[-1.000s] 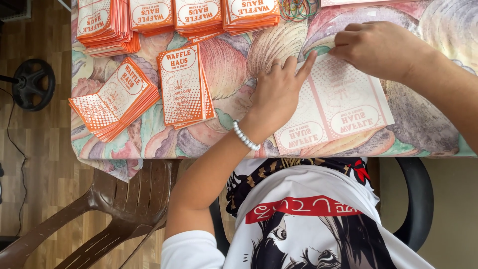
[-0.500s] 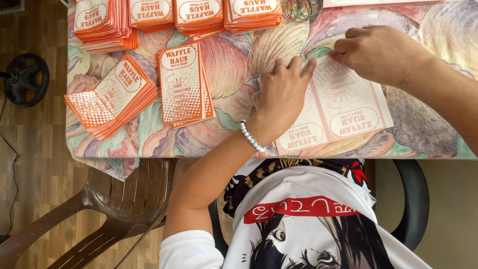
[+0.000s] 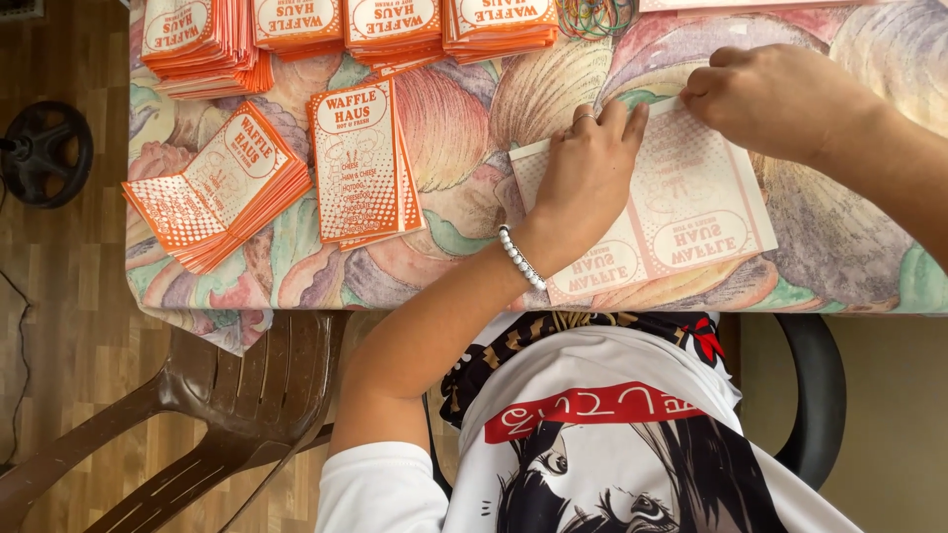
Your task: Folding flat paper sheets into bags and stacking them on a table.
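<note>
On the shell-patterned tablecloth [image 3: 444, 128], close to the near edge, lies the pale printed sheet [image 3: 696, 202], flat and unfolded, two panels side by side. Our left hand [image 3: 588, 173] presses down on its left panel, fingers close together and laid flat, tips reaching the sheet's far edge. Our right hand [image 3: 780, 99] sits at the far right corner, fingers curled and pinching that edge, it seems; the grip itself is tucked under the knuckles, so we cannot tell for sure.

Judgement: we are at the start of a fold, one hand anchoring, the other lifting. Next calls for bringing the raised edge over squarely and creasing along the middle.

Leftward, a folded orange leaflet pile [image 3: 360, 163] and a fanned pile [image 3: 212, 188]; more stacks [image 3: 395, 25] along the far side, cut off by the frame. Rubber bands [image 3: 597, 15] only partly show. Sheet's middle is hidden beneath our left hand.
</note>
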